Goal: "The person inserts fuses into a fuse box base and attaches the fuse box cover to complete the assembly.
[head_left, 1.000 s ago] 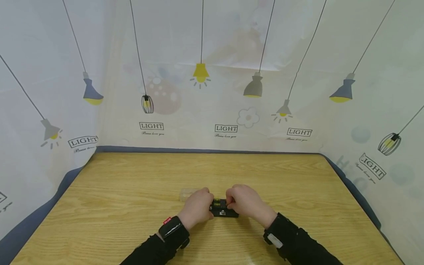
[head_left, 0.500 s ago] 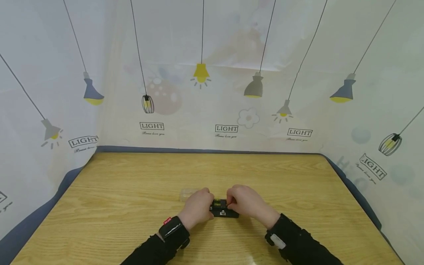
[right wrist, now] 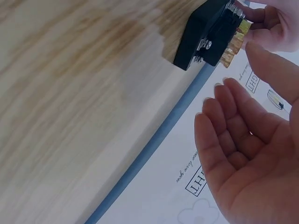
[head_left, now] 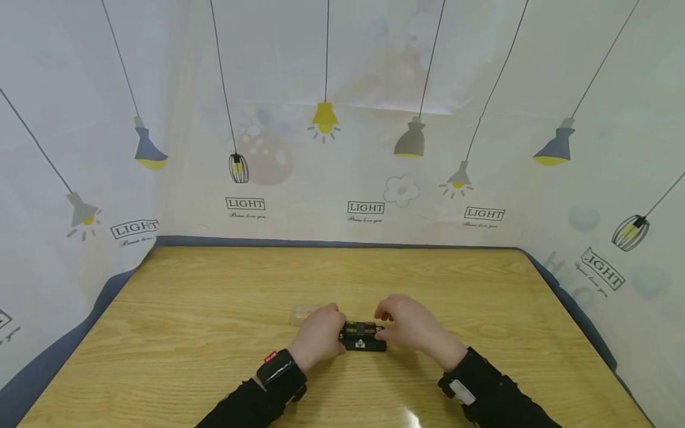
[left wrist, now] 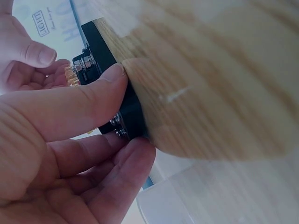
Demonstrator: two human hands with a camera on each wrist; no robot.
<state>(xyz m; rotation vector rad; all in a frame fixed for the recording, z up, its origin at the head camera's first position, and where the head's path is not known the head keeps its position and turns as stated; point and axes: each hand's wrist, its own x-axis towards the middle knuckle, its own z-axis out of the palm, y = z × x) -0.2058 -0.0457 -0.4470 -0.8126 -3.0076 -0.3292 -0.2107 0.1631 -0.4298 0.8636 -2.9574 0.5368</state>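
Note:
A black rectangular block (head_left: 364, 344) with metal bolts and yellow-gold pieces (right wrist: 237, 43) along its top sits on the table. My left hand (head_left: 317, 333) grips its left end, thumb on the near side and fingers behind, as the left wrist view shows. Beside the right end is my right hand (head_left: 411, 324), its fingers relaxed and parted from the thumb. In the right wrist view that hand holds nothing, and its thumb tip lies close to the gold pieces. Left of the block, partly hidden by my left hand, lies a clear plastic cover (head_left: 301, 314).
The wooden table (head_left: 214, 285) has a printed sheet (head_left: 299, 226) with lamp drawings standing along its back and sides. A dark blue band (head_left: 225, 241) runs along the table's far edge.
My right hand has let go at the block's top, opened its fingers and drawn slightly right. More of the yellow-gold top now shows. My left hand and the block have stayed put.

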